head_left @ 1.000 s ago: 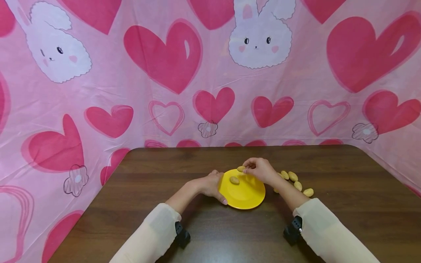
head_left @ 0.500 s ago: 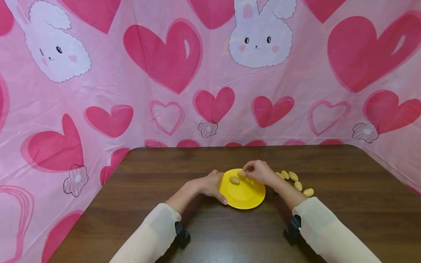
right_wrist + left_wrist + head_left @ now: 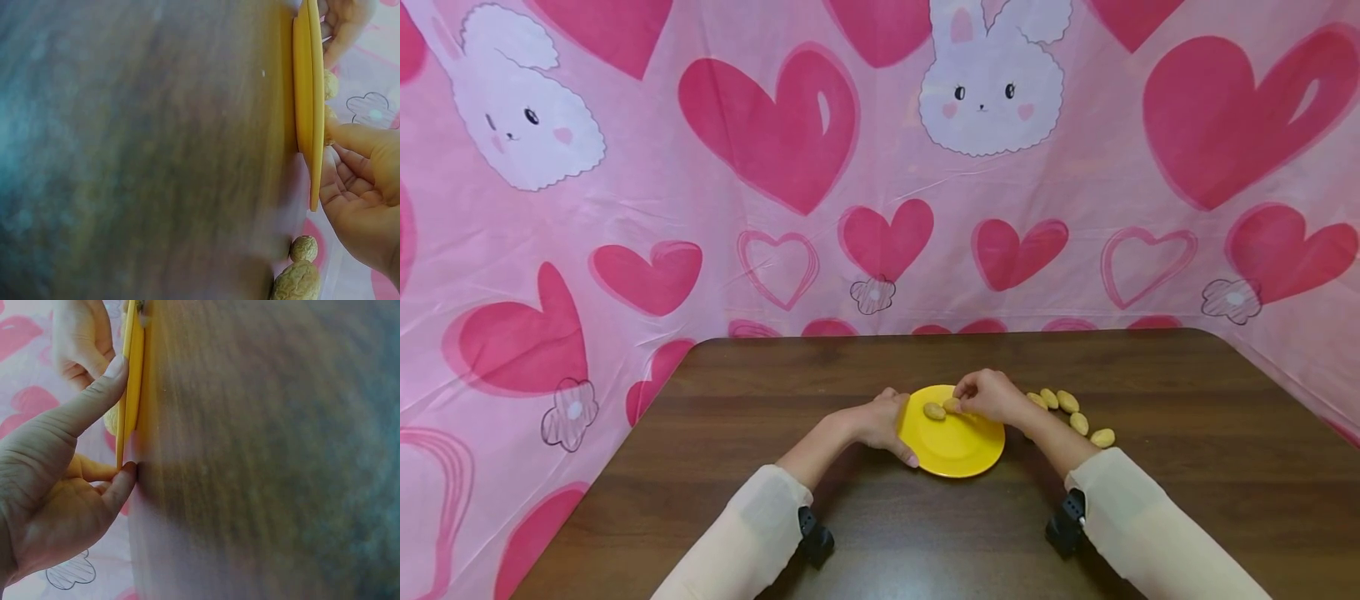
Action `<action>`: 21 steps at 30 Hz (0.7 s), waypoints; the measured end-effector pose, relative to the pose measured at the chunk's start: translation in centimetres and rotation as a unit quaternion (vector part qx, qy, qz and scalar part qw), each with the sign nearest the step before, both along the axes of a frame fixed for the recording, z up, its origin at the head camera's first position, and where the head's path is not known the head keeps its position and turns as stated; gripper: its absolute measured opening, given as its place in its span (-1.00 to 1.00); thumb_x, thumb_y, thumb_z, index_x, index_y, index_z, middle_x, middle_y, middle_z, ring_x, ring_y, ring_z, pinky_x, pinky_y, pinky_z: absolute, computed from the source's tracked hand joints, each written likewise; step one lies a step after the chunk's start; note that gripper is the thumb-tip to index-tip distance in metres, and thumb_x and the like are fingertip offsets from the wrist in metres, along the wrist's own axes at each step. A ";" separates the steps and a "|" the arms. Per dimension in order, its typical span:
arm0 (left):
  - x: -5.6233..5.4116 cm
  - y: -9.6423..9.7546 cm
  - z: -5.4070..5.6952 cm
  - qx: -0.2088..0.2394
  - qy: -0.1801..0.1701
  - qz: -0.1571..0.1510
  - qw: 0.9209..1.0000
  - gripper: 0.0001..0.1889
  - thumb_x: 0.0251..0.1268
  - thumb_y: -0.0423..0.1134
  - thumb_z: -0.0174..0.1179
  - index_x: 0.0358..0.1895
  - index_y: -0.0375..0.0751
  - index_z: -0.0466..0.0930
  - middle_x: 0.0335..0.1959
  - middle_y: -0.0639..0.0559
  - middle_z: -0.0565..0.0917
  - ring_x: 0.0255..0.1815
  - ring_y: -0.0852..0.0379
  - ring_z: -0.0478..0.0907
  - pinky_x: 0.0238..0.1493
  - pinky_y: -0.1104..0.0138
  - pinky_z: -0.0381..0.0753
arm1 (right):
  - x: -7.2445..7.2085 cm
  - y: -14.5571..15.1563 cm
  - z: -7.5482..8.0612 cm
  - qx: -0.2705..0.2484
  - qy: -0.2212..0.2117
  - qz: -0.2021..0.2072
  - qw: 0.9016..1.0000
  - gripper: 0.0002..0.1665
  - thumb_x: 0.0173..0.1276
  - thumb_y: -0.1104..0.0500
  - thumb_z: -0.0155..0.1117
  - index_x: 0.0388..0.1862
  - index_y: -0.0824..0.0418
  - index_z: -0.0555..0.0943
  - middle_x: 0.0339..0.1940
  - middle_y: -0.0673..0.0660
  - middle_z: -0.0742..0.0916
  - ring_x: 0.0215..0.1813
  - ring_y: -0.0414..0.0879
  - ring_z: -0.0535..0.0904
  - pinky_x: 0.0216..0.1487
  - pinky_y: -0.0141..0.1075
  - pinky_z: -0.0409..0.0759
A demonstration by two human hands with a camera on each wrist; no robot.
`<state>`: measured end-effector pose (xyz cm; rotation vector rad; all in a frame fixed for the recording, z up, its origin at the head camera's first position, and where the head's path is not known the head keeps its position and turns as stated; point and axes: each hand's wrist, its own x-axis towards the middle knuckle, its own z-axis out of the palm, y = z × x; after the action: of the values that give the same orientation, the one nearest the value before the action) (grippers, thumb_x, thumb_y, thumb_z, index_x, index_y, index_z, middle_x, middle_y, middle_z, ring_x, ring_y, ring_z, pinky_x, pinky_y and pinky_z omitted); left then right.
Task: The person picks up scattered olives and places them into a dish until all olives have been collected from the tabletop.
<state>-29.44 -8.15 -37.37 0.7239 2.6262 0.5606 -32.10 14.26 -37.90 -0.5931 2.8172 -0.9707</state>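
Note:
A round yellow plate (image 3: 958, 454) lies on the table, with my left hand (image 3: 880, 422) at its left rim. My left thumb (image 3: 94, 403) and fingers are spread along that edge and hold it. Over the plate's upper part, my right hand (image 3: 994, 397) pinches a wrinkled, oval walnut-like nut (image 3: 952, 406) between thumb and fingertips. The nut is low, at the plate's surface in the right wrist view, and partly hidden by my fingers. Just left of it another such nut (image 3: 934, 411) lies on the plate.
Several more of these nuts (image 3: 1067, 402) lie loose on the brown wooden table (image 3: 760, 392) to the right of the plate, some partly behind my right forearm. A pink cloth (image 3: 910, 183) with hearts and rabbits hangs behind the table.
My right hand has lowered the pinched nut from above the plate's far rim toward the nut on the plate, coming close beside it. The left hand and plate have stayed put.

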 end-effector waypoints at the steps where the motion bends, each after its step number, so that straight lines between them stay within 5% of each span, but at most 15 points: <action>1: 0.1 0.0 0.1 -0.001 -0.001 0.001 1.000 0.00 -0.19 0.10 0.44 0.33 -0.30 0.15 0.01 -0.03 0.30 0.01 0.09 0.26 0.17 0.23 0.31 | 0.0 0.0 0.0 0.000 0.000 0.001 1.000 -0.90 0.15 0.28 0.36 -0.34 0.27 0.65 -0.50 0.01 0.62 -0.42 -0.13 0.43 -0.36 -0.36 0.49; 21: 0.0 -0.1 0.0 0.006 0.002 -0.007 1.000 -0.04 -0.19 0.10 0.44 0.30 -0.28 0.19 -0.01 0.00 0.32 -0.01 0.11 0.27 0.14 0.27 0.33 | 0.3 -0.1 0.3 0.003 -0.003 0.000 1.000 -0.89 0.12 0.30 0.38 -0.35 0.28 0.65 -0.50 0.01 0.63 -0.43 -0.14 0.43 -0.36 -0.35 0.49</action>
<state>-29.39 -8.23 -37.32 0.7481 2.6212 0.5717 -31.79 14.17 -37.59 -0.5891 2.8143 -0.9619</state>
